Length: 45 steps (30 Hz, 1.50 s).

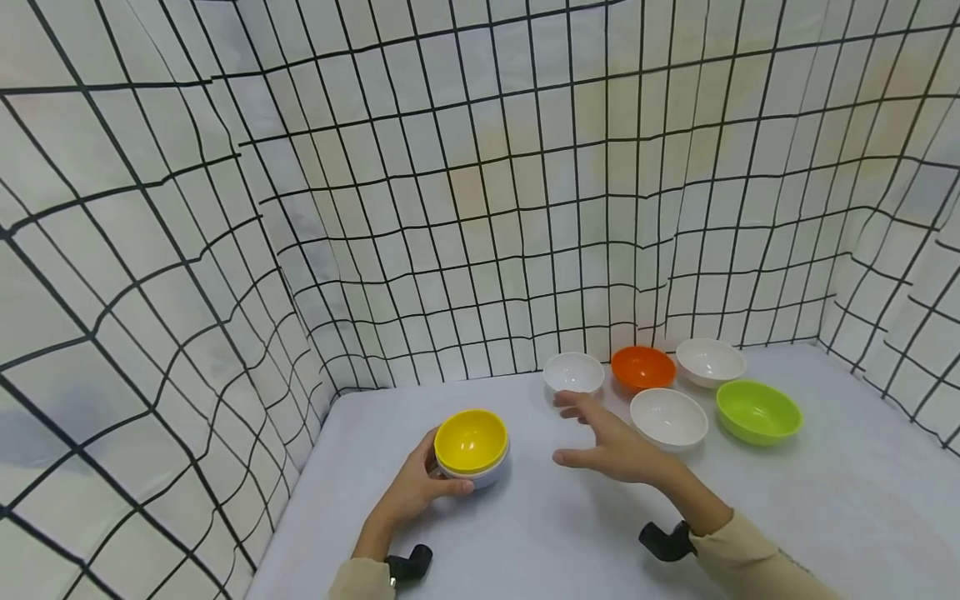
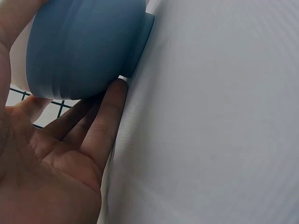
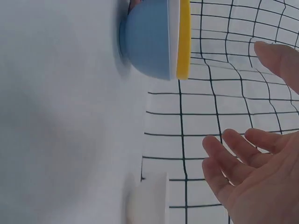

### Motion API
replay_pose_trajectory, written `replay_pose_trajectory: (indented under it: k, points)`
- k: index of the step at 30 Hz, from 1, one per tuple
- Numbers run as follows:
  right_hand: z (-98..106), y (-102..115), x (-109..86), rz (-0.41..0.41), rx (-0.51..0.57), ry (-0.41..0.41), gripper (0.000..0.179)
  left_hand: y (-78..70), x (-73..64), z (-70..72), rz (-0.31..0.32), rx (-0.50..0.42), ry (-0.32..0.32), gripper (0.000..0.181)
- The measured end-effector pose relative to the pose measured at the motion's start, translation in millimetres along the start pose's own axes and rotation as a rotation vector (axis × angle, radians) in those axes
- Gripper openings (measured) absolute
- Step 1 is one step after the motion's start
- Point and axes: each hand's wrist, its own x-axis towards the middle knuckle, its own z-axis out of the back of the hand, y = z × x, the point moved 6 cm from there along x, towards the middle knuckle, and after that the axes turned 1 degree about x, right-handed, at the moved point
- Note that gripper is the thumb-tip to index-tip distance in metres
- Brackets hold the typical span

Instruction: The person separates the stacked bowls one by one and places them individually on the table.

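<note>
A stack of nested bowls stands on the white table: a yellow bowl (image 1: 471, 442) on top, a white one (image 3: 174, 39) showing as a rim beneath it, and a light blue bowl (image 2: 84, 46) at the bottom. My left hand (image 1: 420, 483) holds the stack at its left side, thumb along the front and fingers round the back; in the left wrist view one fingertip lies low by the blue bowl's foot. To the right of the stack my right hand (image 1: 618, 446) is held above the table, thumb and fingers spread apart, nothing between them.
At the back right are a small white bowl (image 1: 573, 372), an orange bowl (image 1: 643, 368), a second white bowl (image 1: 710, 362), a third white bowl (image 1: 669, 418) and a green bowl (image 1: 758, 412). White sheeting with a black grid net (image 1: 480, 208) walls the table's back and sides.
</note>
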Motion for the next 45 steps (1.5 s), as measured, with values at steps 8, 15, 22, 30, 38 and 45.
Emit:
replay_pose_trajectory:
  k: [8,15,22,30,38,45]
  points:
    - [-50.4,3.4,39.1,0.0,0.041,0.043,0.079,1.2,2.6,0.1,0.01,-0.005,-0.01,0.103]
    - [-79.6,-1.8,60.3,-0.018,0.086,0.078,0.086,3.4,1.6,-2.0,0.009,-0.001,0.006,0.103]
    - [-95.3,-3.8,68.2,-0.014,0.139,0.079,0.096,4.0,-1.0,0.3,0.005,-0.009,0.0,0.101]
    - [-98.0,-4.0,68.1,-0.013,0.161,0.063,0.1,4.4,-1.4,0.2,0.006,-0.007,0.002,0.1]
    - [-98.9,-4.4,70.2,-0.006,0.168,0.049,0.104,1.3,-0.4,0.6,-0.001,-0.003,0.004,0.1]
    - [-104.0,-3.6,71.4,0.016,0.176,0.027,0.108,2.0,-1.2,1.3,0.0,-0.01,0.005,0.1]
